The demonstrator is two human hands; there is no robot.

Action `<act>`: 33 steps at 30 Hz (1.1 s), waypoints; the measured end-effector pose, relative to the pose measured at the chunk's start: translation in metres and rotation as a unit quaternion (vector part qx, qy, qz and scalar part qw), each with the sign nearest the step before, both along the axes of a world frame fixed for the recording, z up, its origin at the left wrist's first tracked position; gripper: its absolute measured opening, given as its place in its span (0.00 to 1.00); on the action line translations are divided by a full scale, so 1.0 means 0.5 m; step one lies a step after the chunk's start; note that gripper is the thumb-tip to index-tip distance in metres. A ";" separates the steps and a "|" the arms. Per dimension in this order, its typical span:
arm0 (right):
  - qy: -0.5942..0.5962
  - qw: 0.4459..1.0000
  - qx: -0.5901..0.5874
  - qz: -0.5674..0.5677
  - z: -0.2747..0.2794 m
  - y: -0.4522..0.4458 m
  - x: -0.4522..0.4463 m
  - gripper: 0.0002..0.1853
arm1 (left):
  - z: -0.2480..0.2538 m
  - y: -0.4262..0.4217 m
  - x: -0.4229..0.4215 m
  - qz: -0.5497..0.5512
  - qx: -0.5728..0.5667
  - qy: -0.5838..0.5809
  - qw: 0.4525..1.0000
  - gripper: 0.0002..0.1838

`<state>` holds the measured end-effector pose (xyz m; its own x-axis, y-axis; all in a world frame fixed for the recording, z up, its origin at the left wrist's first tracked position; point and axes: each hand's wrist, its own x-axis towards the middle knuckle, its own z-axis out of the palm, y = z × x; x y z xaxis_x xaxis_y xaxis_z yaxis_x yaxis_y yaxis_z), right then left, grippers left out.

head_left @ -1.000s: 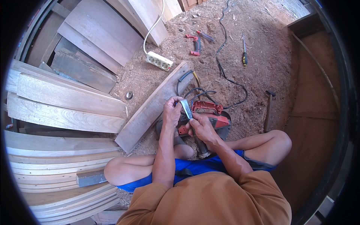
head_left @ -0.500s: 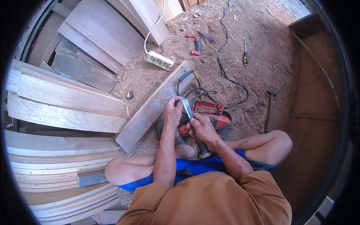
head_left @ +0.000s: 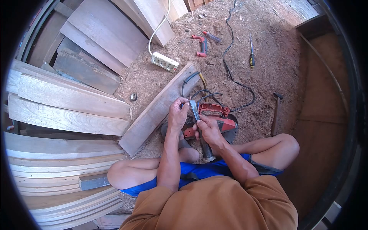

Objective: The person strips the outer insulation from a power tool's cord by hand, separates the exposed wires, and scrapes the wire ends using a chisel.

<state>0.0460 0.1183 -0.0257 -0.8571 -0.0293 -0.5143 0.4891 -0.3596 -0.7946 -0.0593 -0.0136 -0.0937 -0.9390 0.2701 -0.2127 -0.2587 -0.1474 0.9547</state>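
In front of my lap, my right hand grips a small tapered silver metal tool; its exact kind is not clear. My left hand is closed in a pinch at the tool's upper end. What lies between those fingertips is too small to make out. Just beneath both hands rests a red and black power tool, its red handle part opened up. A black cable loops out near the handle, and thin wires show close to my fingers. My forearms and hands hide part of the power tool.
A wooden plank lies left of the power tool. Beyond are a white power strip, a loose red handle piece and screwdrivers on sawdust. A hammer lies right, stacked boards left, and a wooden panel far right.
The silver tool has turned in my right hand, so its broad face shows less and it stands steeper. My left hand has shifted slightly right, close to its upper end.
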 end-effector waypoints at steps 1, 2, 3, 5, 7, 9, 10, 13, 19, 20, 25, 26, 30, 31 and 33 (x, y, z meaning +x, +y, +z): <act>0.002 1.000 -0.001 -0.009 0.002 0.003 -0.003 0.11 | -0.005 0.000 0.001 0.002 -0.002 0.003 1.000 0.04; 0.005 1.000 -0.001 -0.018 0.005 0.006 -0.005 0.11 | -0.010 0.000 0.000 0.004 0.002 0.003 1.000 0.04; 0.008 1.000 -0.002 -0.010 0.008 0.007 -0.006 0.11 | -0.015 -0.001 -0.001 0.006 0.006 0.004 1.000 0.04; 0.013 1.000 -0.003 0.006 0.012 0.013 -0.005 0.11 | -0.023 -0.005 -0.002 0.016 0.022 -0.011 1.000 0.04; 0.014 1.000 -0.022 0.000 0.010 0.022 -0.004 0.11 | -0.015 -0.006 -0.003 0.033 0.048 -0.043 0.997 0.05; 0.018 0.999 -0.026 -0.016 0.011 0.034 -0.005 0.12 | -0.011 -0.014 -0.007 0.038 0.050 -0.029 0.998 0.05; 0.022 0.999 -0.020 -0.031 0.017 0.046 -0.011 0.11 | -0.011 -0.019 -0.006 0.041 0.051 -0.023 0.998 0.04; 0.028 0.996 0.053 -0.069 0.017 0.089 -0.030 0.09 | -0.006 -0.028 -0.004 0.024 0.042 -0.065 0.997 0.05; 0.010 0.976 0.196 -0.089 0.021 0.153 -0.040 0.09 | -0.050 -0.014 0.001 -0.044 -0.344 -0.005 0.938 0.19; 0.006 0.976 0.200 -0.090 0.017 0.156 -0.038 0.09 | -0.061 -0.013 0.006 -0.086 -0.406 -0.008 0.910 0.22; -0.006 0.972 0.227 -0.068 0.011 0.150 -0.046 0.10 | -0.025 0.019 0.012 -0.234 -0.554 -0.054 0.797 0.32; -0.010 0.973 0.222 -0.066 0.009 0.148 -0.047 0.10 | -0.024 0.023 0.012 -0.236 -0.551 -0.059 0.798 0.31; -0.039 0.974 0.217 -0.059 -0.005 0.142 -0.049 0.11 | -0.044 0.027 0.025 -0.217 -0.512 -0.046 0.830 0.27; -0.048 0.973 0.219 -0.058 -0.007 0.141 -0.050 0.11 | -0.058 0.025 0.030 -0.203 -0.496 -0.033 0.844 0.26; -0.036 0.978 0.191 -0.078 -0.010 0.137 -0.051 0.11 | -0.066 0.020 0.042 -0.168 -0.382 -0.081 0.905 0.22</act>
